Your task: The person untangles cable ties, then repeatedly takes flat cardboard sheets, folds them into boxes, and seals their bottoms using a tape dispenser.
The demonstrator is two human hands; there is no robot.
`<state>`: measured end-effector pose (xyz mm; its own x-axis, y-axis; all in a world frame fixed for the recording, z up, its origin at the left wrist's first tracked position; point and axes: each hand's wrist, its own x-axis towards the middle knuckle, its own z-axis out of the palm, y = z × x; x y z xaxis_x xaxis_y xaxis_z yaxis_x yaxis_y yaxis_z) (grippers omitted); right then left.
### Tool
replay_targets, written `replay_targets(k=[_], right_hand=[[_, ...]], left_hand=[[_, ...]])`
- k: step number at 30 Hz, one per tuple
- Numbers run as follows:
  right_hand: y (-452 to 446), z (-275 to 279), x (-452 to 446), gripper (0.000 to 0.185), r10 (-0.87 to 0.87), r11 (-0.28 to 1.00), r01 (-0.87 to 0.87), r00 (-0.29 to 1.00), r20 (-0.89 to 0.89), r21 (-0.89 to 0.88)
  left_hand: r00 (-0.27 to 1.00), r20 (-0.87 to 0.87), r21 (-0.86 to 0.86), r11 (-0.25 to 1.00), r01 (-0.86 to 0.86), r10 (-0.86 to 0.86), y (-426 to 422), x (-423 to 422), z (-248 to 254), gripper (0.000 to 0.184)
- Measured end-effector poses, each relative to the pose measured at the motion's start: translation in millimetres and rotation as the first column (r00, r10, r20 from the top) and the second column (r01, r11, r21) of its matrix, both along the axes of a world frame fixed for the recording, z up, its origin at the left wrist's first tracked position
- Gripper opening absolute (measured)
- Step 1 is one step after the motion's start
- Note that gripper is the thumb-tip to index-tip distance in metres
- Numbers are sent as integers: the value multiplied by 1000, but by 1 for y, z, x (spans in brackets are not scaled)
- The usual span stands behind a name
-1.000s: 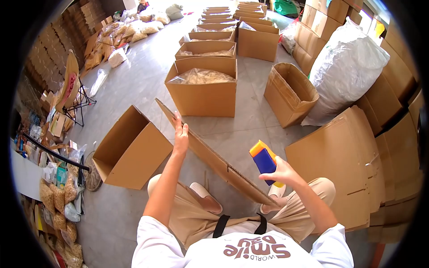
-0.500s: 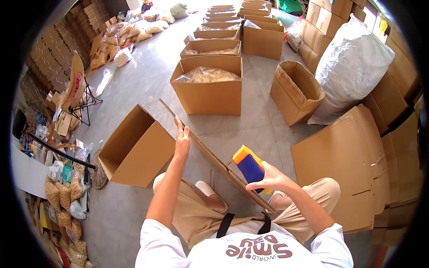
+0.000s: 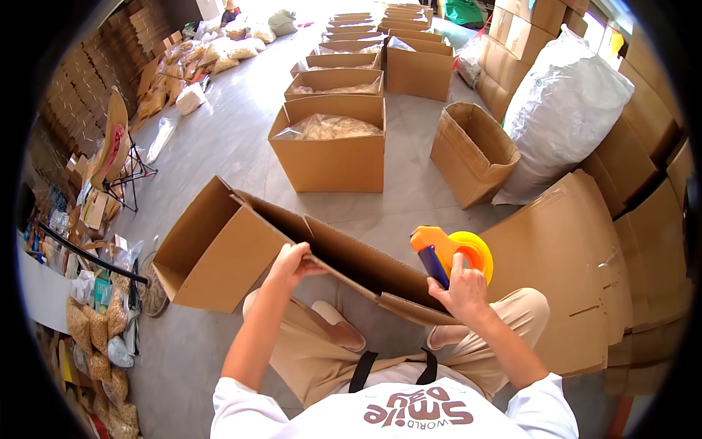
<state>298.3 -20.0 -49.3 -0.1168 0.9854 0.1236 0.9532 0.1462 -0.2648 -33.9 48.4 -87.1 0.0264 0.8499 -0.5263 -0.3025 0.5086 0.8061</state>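
Note:
In the head view, a cardboard box (image 3: 413, 307) stands partly unfolded between my knees, its top gaping in a long dark slot. My left hand (image 3: 291, 265) is closed on the near edge of this box, toward its left end. Held in my right hand (image 3: 466, 294) is a tape dispenser (image 3: 439, 243), orange and blue with a yellow tape roll, just above the box's right end. Another open cardboard box (image 3: 227, 256) lies tilted on the floor to the left, next to the unfolded one.
Ahead, a filled open box (image 3: 329, 162) heads rows of similar boxes. A narrow open box (image 3: 468, 164) and a large white sack (image 3: 567, 110) stand at right. Flattened cardboard (image 3: 556, 271) lies beside my right leg. A folding chair (image 3: 117, 146) and bagged goods line the left.
The flat cardboard has spread open into a box shape and turned more sideways. My left hand moved down to its near edge. The tape dispenser rotated and moved right, exposing its yellow roll.

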Motion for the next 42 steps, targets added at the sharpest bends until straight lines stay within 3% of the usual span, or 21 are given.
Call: replay_targets(k=[3, 7, 10, 12, 15, 17, 18, 19, 20, 23, 25, 27, 28, 30, 31, 33, 34, 35, 37, 40, 42], right_hand=[[14, 2, 14, 53, -33, 989, 35, 999, -21, 145], [52, 23, 15, 55, -146, 974, 157, 986, -76, 164], [80, 15, -4, 56, -138, 980, 140, 990, -21, 145], [90, -3, -24, 59, -108, 989, 101, 992, 60, 107], [87, -18, -37, 55, -16, 978, 7, 999, 41, 206], [87, -17, -34, 55, 12, 975, -16, 1000, 17, 224], [85, -17, -33, 55, 17, 968, -16, 1000, -1, 249], [82, -17, -33, 55, 22, 962, -16, 1000, -20, 273], [79, -17, -32, 55, 23, 962, -16, 1000, -21, 271], [69, -7, -26, 58, 93, 933, -36, 985, -145, 358], [43, 9, -16, 65, 232, 778, -60, 952, -197, 625], [-2, 24, -1, 74, 276, 834, -71, 913, -302, 547], [-25, 28, 11, 75, 341, 866, -115, 848, -406, 486], [-71, 33, 29, 73, 381, 916, -183, 679, -628, 357], [-88, 32, 32, 72, 363, 932, -218, 580, -729, 290], [-109, 23, 33, 64, 255, 957, -285, 716, -649, 62], [-107, 15, 23, 58, 338, 938, -313, 723, -603, 151], [-96, 6, 19, 61, 551, 833, -508, 732, -401, 219], [-83, -32, -6, 58, 581, 804, -381, 670, -463, 457], [-60, -49, -40, 58, 408, 906, -213, 666, -625, 365], [-50, -66, -52, 57, 148, 985, -158, 587, -796, 66]], left_hand=[[999, 39, 32, 999, 10, -11, -33, 12, 21, 22], [998, 32, 48, 998, 43, -45, -66, 17, 24, 22], [976, 23, -72, 973, 219, -217, -93, 56, 28, 23], [955, -26, -271, 922, 276, -294, -116, 86, -3, 37], [971, -53, -170, 961, 220, -232, -126, 95, 3, 58], [883, -469, 372, 910, 186, 11, -98, 67, 5, 84], [724, -632, 610, 754, 244, 277, -77, 46, -1, 99], [557, -690, 682, 673, 287, 462, -46, 34, 19, 98], [163, -847, 526, 759, 383, 505, -16, 12, 25, 97], [27, -981, 186, 905, 383, 191, 73, -20, 32, 94], [25, -993, 119, 901, 417, 119, 108, -36, 23, 92], [70, -975, -135, 810, 571, -211, 121, -41, 8, 78], [71, -972, -141, 803, 580, -222, 118, -30, 8, 78], [-266, -922, -375, 828, 417, -283, 97, 7, 23, 63], [-284, -921, -369, 832, 415, -266, 83, 20, 31, 58], [-305, -924, -351, 823, 447, -229, 81, 16, 21, 75], [-306, -922, -358, 820, 447, -236, 78, 18, 23, 75], [-318, -916, -373, 815, 444, -246, 75, 23, 27, 76], [-373, -906, -370, 799, 473, -199, 60, 31, 31, 74], [-426, -904, -290, 706, 646, 18, 25, 22, 20, 70], [-418, -907, -320, 719, 617, -45, 23, 13, 17, 63]])
